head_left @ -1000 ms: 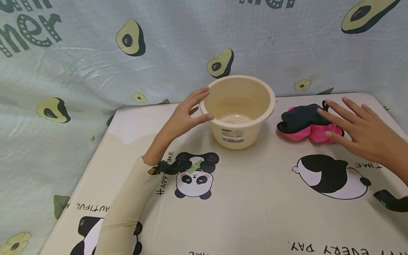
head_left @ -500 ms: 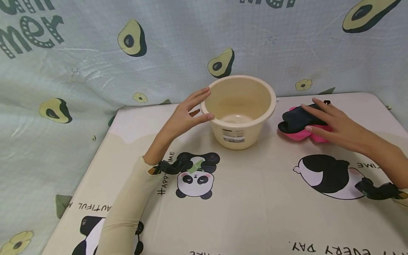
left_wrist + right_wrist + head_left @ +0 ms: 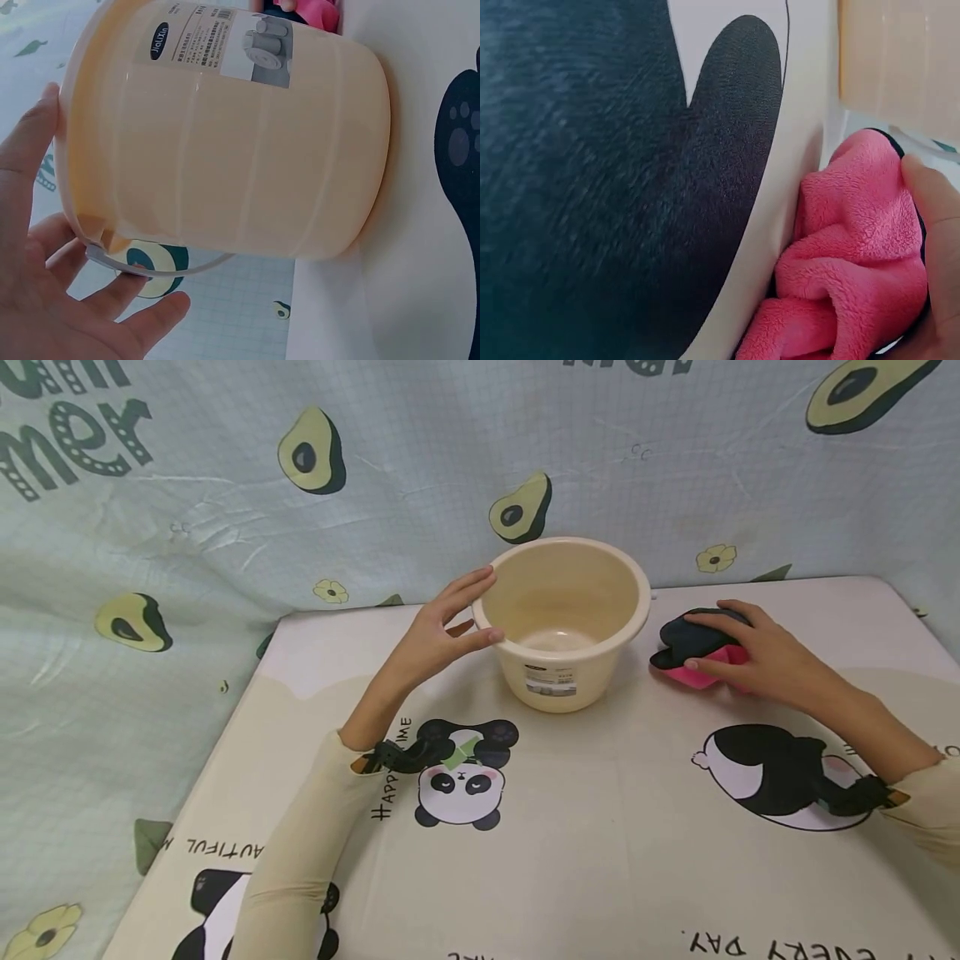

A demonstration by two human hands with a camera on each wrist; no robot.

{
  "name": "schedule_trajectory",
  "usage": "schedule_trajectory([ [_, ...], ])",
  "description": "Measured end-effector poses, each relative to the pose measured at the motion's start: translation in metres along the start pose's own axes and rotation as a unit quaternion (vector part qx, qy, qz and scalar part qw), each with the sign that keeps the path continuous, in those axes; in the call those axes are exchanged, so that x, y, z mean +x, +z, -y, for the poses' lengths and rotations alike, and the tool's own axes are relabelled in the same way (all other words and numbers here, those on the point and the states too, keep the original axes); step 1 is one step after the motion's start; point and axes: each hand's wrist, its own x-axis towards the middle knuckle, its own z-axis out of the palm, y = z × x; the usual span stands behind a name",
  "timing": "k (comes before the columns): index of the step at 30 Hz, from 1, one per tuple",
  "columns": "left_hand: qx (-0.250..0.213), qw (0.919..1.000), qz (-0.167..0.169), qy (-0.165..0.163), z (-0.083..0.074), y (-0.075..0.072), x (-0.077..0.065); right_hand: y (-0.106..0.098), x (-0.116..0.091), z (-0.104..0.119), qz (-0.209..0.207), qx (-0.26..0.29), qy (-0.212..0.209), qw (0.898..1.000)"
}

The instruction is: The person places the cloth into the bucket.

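Note:
A cream plastic bucket (image 3: 550,689) with a printed label stands upright at the table's back. My left hand (image 3: 438,631) rests against its left rim, thumb and fingers spread and mostly straight. In the left wrist view, the fingers of my left hand (image 3: 71,277) lie beside the bucket's handle (image 3: 187,270). Right of the bucket lies a crumpled cloth (image 3: 688,643), fluffy pink on one face and dark on the other. My right hand (image 3: 772,656) grips it, thumb on the pink front, fingers over the dark top. The pink pile of the cloth (image 3: 862,240) fills much of the right wrist view.
The table (image 3: 570,843) wears a pale cover printed with pandas, a dog-like figure and lettering. Behind it hangs a light curtain (image 3: 405,460) with avocado prints, close to the bucket's back.
My right hand has moved left and down onto the cloth, its fingers closing round it, and the cloth is bunched smaller. My left hand and the bucket have stayed in place.

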Motion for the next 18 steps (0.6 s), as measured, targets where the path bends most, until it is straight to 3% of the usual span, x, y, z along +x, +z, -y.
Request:
schedule_trajectory([
  [9,-0.016,0.9998,-0.009,0.006,0.000,0.001,-0.001,0.001,0.010,-0.006,0.001,0.030,0.006,1.000],
  [18,-0.007,0.9999,0.010,0.000,-0.003,-0.009,0.004,-0.007,0.015,-0.014,0.057,0.074,0.032,0.995],
])
